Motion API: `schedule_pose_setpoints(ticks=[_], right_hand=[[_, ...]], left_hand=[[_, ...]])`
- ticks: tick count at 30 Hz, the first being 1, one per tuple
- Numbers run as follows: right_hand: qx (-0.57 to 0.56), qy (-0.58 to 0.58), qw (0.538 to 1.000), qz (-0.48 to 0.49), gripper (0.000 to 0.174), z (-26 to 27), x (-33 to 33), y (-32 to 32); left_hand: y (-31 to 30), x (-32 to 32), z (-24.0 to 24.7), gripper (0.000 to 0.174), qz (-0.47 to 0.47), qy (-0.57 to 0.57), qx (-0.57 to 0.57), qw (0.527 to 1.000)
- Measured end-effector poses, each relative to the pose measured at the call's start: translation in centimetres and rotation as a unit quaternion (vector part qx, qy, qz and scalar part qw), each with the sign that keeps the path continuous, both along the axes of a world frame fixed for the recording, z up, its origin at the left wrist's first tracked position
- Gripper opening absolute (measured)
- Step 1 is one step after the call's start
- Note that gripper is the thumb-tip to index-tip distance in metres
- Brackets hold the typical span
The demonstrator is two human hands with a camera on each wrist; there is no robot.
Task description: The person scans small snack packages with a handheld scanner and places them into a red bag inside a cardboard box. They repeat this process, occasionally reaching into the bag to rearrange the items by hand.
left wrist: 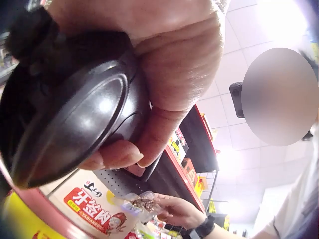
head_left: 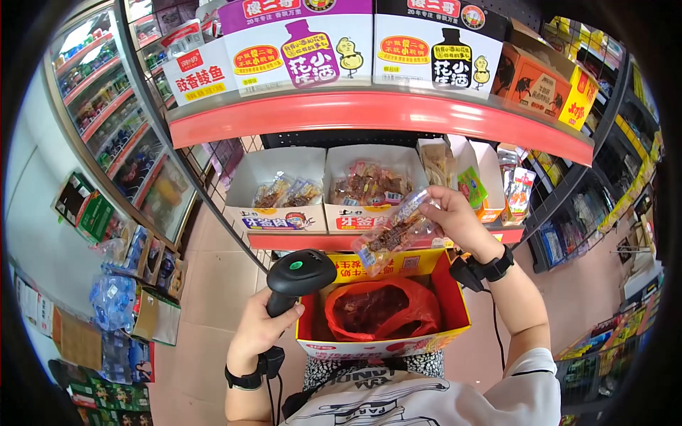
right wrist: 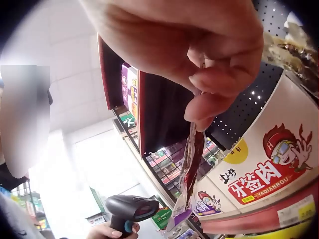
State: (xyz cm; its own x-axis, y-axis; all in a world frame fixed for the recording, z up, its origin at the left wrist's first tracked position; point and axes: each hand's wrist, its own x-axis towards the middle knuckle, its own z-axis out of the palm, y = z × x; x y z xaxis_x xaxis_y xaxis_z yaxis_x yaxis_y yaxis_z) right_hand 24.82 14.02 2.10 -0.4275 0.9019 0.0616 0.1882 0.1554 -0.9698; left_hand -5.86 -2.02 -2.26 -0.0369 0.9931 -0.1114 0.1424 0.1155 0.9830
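My left hand [head_left: 264, 325] grips the handle of a black barcode scanner [head_left: 302, 272], its head raised above the fist. Between the thumb and fingers of my right hand [head_left: 458, 219] a clear snack packet [head_left: 393, 236] with brown meat pieces is pinched at one end; in the right wrist view the packet [right wrist: 191, 172] hangs down edge-on. Below the packet stands a yellow and red carton [head_left: 455, 302], with an open red plastic bag [head_left: 412, 302] inside it. Dark contents show in the bag's mouth. In the left wrist view the scanner [left wrist: 75, 109] fills much of the frame.
Ahead on the lower shelf, white display boxes [head_left: 280, 221] hold similar snack packets [head_left: 373, 181]. A red-edged upper shelf [head_left: 376, 117] with large printed cartons [head_left: 305, 50] juts out above them. Cartons and bottle packs [head_left: 114, 302] line the floor at left, beside a glass-fronted cooler [head_left: 106, 106].
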Motion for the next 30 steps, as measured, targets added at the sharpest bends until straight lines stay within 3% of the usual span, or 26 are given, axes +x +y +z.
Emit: schedule_pose_setpoints(ticks=[30], right_hand=[[-0.013,-0.024,0.999,0.023,0.013,-1.3,-0.8,0.7]], left_hand=[[0.1,0.4,0.6,0.011,-0.051,0.022,0.0,0.998]])
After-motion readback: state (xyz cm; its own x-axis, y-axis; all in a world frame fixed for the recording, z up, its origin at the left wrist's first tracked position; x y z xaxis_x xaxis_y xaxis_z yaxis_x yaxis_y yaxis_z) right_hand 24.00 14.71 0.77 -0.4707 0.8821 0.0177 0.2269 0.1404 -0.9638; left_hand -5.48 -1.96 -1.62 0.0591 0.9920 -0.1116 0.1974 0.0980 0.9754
